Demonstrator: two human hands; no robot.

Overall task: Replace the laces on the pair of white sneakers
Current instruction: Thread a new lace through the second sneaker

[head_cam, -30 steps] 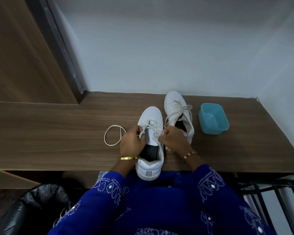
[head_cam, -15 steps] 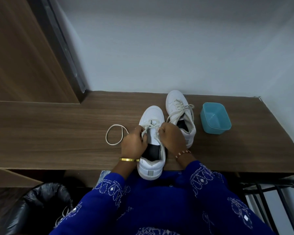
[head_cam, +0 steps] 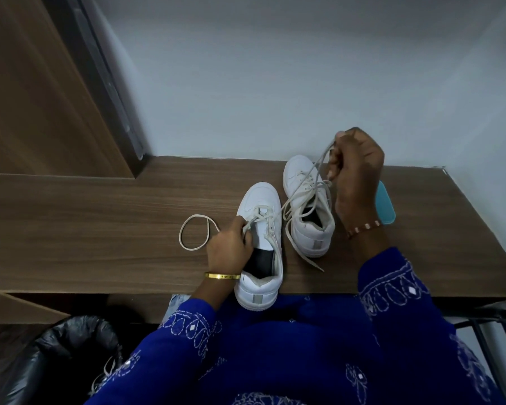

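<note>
Two white sneakers stand on the worktop (head_cam: 100, 217), toes toward the wall. Near sneaker (head_cam: 260, 247) sits centre frame, heel overhanging the worktop edge; far sneaker (head_cam: 310, 206) sits just beside it, up and right. Left hand (head_cam: 230, 248) rests on the near sneaker's left side, fingers curled, pinching the lace (head_cam: 260, 213) at the lower eyelets. Right hand (head_cam: 355, 171) is raised at upper right, above the far sneaker, fingers curled around the other lace end. That strand runs taut on a diagonal, from the near sneaker's eyelets up and right to the raised hand. Judgement: lace is being drawn through; the pull follows this diagonal, left hand bracing the sneaker. A slack loop of lace (head_cam: 195, 232) lies on the worktop left of the left hand. Blue tub (head_cam: 386, 203) is mostly hidden behind the right wrist.
</note>
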